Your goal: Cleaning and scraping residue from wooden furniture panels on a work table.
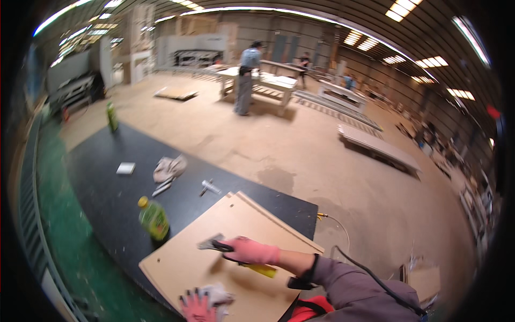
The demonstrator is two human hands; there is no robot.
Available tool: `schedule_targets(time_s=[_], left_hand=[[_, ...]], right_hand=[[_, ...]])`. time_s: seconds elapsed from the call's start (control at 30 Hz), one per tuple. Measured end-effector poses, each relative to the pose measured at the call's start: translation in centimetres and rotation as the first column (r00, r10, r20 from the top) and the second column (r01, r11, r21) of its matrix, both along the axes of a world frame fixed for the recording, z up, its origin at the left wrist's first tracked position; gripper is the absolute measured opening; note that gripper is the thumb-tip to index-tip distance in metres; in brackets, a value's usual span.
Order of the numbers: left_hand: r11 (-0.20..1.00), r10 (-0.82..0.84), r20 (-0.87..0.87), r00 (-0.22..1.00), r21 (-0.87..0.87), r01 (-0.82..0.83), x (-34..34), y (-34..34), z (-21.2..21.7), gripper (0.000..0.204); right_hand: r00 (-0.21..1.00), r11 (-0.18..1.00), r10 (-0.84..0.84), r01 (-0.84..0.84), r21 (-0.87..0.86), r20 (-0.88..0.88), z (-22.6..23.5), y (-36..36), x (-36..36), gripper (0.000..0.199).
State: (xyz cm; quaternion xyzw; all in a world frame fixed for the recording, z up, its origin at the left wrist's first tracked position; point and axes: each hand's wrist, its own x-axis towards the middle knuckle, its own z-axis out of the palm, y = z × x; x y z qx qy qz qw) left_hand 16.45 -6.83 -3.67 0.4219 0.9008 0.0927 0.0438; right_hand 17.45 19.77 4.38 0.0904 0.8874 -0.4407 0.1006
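A tan wooden board (225, 231) lies on a black worktable (107, 177). My right hand (249, 250), in a pink glove, grips a scraper (214, 244) with a yellow and black handle, its blade flat on the board. My left hand (197, 307), also in a pink glove, presses a crumpled white cloth (219, 294) onto the board's near edge. A green bottle with a yellow cap (153, 217) lies on the table just left of the board.
On the black table lie a white block (126, 168), a crumpled rag (169, 168), small metal tools (209, 187) and a second green bottle (112, 116). A person (247, 80) stands at a far workbench. Boards lie on the floor (375, 142). A cable (343, 252) runs at my right.
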Motion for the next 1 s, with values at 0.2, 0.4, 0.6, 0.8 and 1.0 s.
schedule_targets(time_s=[0.2, 0.4, 0.6, 0.8, 1.0], left_hand=[[0.799, 0.594, 0.033, 0.804, 0.088, -0.595, -16.7, 1.7, -8.4, 0.049], [0.68, 0.672, 0.195, 0.714, 0.219, -0.7, -14.6, 0.9, -8.5, 0.047], [0.902, 0.366, -0.085, 0.927, 0.277, -0.331, 11.9, 1.3, 4.7, 0.034], [0.795, 0.602, -0.097, 0.792, 0.167, -0.584, 18.6, -2.2, 4.2, 0.033], [0.631, 0.772, -0.181, 0.609, 0.108, -0.768, 18.4, -6.8, 3.0, 0.032]], right_hand=[[0.904, 0.905, -0.418, 0.423, -0.044, 0.086, 0.1, 8.4, 14.1, 0.039], [0.898, 0.895, -0.44, 0.44, -0.072, 0.016, -0.3, 10.7, 15.8, 0.043], [0.928, 0.923, -0.372, 0.37, -0.109, 0.001, -0.9, 13.3, 13.9, 0.039], [0.936, 0.942, -0.319, 0.33, 0.055, -0.146, -2.8, 16.0, 13.1, 0.044], [0.866, 0.873, -0.488, 0.484, -0.059, -0.112, -1.2, 20.3, 14.7, 0.045]])
